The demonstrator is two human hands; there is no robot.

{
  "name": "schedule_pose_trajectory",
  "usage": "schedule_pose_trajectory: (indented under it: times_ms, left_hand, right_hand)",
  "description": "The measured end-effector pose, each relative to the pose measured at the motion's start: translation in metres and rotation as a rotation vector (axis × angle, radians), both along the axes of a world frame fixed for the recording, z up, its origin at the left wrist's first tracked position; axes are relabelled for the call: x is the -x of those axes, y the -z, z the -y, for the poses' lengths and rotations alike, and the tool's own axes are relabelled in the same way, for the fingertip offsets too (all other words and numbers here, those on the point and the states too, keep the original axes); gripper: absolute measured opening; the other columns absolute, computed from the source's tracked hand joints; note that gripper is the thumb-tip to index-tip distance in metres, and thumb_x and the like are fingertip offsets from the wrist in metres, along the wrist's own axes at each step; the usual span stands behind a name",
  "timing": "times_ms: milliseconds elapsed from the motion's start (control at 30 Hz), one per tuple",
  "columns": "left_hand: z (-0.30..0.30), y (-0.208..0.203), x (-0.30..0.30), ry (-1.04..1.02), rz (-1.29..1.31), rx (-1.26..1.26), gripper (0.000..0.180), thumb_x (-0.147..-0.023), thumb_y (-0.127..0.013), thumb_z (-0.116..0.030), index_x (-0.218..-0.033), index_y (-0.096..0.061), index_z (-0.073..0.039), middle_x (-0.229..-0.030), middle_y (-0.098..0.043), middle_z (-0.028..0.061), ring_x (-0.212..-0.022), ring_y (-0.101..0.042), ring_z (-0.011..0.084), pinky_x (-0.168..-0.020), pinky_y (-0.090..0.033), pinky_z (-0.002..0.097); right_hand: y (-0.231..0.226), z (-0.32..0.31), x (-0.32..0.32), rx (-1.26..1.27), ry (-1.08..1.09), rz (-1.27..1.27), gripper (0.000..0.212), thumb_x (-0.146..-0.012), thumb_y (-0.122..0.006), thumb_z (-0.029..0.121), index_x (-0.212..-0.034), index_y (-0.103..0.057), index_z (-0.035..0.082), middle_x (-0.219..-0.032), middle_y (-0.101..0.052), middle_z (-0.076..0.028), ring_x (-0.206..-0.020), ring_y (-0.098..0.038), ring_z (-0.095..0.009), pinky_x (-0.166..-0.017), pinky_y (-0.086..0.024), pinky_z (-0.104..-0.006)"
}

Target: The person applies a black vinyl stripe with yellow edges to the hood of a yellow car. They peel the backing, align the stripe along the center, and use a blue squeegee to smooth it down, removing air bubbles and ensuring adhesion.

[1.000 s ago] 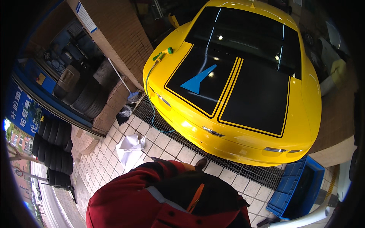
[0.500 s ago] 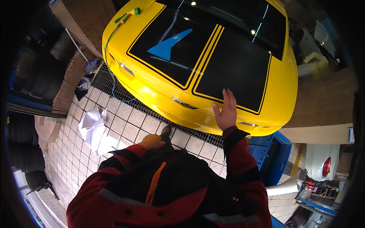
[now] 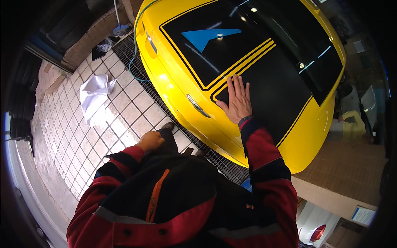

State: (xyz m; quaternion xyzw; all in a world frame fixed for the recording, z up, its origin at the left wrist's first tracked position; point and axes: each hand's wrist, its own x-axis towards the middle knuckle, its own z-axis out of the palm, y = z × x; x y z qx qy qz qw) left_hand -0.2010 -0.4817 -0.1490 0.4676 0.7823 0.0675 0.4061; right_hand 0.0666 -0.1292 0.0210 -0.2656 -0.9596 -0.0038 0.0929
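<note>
A yellow car (image 3: 194, 126) with black panels edged by yellow and black stripes fills the upper middle. Flat over the corner of the matte black panel (image 3: 275, 93), beside the stripes, lies my right hand (image 3: 237, 100), fingers stretched out and holding nothing. On the glossier black panel to the left rests a blue flat squeegee (image 3: 202, 38), away from either hand. My left hand (image 3: 151, 141) hangs low at my thigh, its fingers curled in; whether they hold anything is hidden.
Below the car runs a floor grating (image 3: 124, 51) with a teal hose (image 3: 131, 68) near it. Crumpled white sheeting (image 3: 94, 97) lies on the tiled floor at left. Cardboard (image 3: 335, 165) stands on the right, with a white car part (image 3: 314, 225) beyond it.
My right hand has slid up and left onto the black panel near the stripes. The view has turned and shifted, so the car now sits further right. My left hand stays low.
</note>
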Motion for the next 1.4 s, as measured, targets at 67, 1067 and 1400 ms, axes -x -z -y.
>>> schedule_pose_trajectory:
  times_ms: [67, 1067, 1400]
  left_hand:
    - [0.02, 0.005, -0.044, -0.077, -0.01, 0.045, 0.041, -0.098, -0.075, -0.045, -0.105, -0.086, -0.006, -0.108, -0.083, 0.0224, -0.104, -0.08, 0.0428, -0.097, -0.062, 0.053]
    - [0.142, 0.057, -0.177, -0.001, 0.015, 0.473, 0.051, -0.101, -0.072, -0.051, -0.118, -0.085, -0.005, -0.117, -0.083, 0.0237, -0.115, -0.079, 0.0424, -0.101, -0.061, 0.0528]
    - [0.166, 0.026, -0.15, 0.128, 0.011, 0.815, 0.05, -0.103, -0.07, -0.05, -0.117, -0.085, -0.004, -0.115, -0.083, 0.0242, -0.114, -0.079, 0.0422, -0.098, -0.06, 0.0528]
  right_hand:
    - [-0.001, -0.006, 0.002, -0.017, -0.084, 0.05, 0.106, -0.107, -0.063, 0.066, -0.179, -0.023, 0.0, -0.185, -0.022, -0.029, -0.174, -0.015, -0.046, -0.139, -0.01, -0.0675]
    - [0.19, 0.206, -0.029, 1.043, -0.509, 0.223, 0.105, -0.102, -0.054, 0.085, -0.171, -0.045, 0.006, -0.172, -0.043, -0.03, -0.165, -0.034, -0.046, -0.134, -0.026, -0.0659]
    - [0.298, 0.245, -0.293, 1.511, 0.447, 0.44, 0.125, -0.093, -0.048, 0.099, -0.182, -0.026, 0.013, -0.185, -0.023, -0.031, -0.17, -0.023, -0.053, -0.137, -0.02, -0.0657]
